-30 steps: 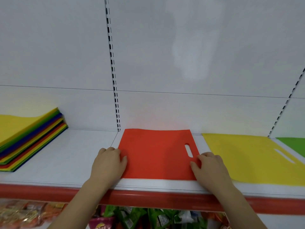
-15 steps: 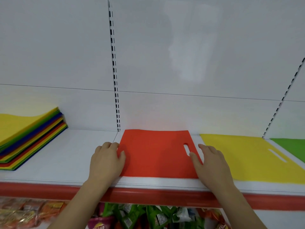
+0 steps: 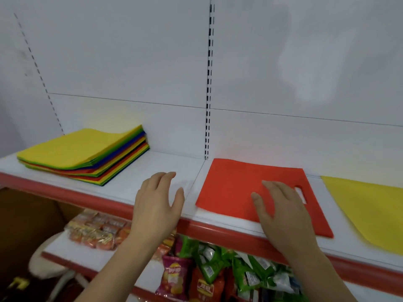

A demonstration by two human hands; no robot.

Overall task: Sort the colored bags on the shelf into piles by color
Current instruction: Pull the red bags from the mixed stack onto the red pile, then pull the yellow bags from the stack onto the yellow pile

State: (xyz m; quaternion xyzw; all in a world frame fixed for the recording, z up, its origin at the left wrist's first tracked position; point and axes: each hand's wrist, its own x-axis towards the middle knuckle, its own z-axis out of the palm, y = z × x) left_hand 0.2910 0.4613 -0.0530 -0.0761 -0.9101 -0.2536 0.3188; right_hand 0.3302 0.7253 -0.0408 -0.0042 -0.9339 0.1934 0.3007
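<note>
Left hand spread, fingers straight and slightly fanned, over the bare white shelf just left of the red bag; holding nothing, apart from the bag's left edge. Right hand likewise spread, fingers relaxed and pointing up-left, lying over the near right part of the red bag (contact with the fabric not certain from this angle), gripping nothing.

Red bag flat on the shelf, a slot handle near its right edge partly hidden behind the right hand's fingers, near corner reaching close to the shelf's red front lip. Just right of it, a yellow bag also flat, a strip of white shelf between the two, cut off by the frame edge.

Well to the left, against the back panel, a mixed stack of bags: yellow on top, then green, blue, yellow, red and more layers showing along the edges, fanned a little at the near corner.

Behind, a white back wall with a slotted upright meeting the shelf at the red bag's far left corner.

Below, a lower shelf crowded with snack packets: orange ones at left, a pink Lay's bag and green packets toward the middle.
</note>
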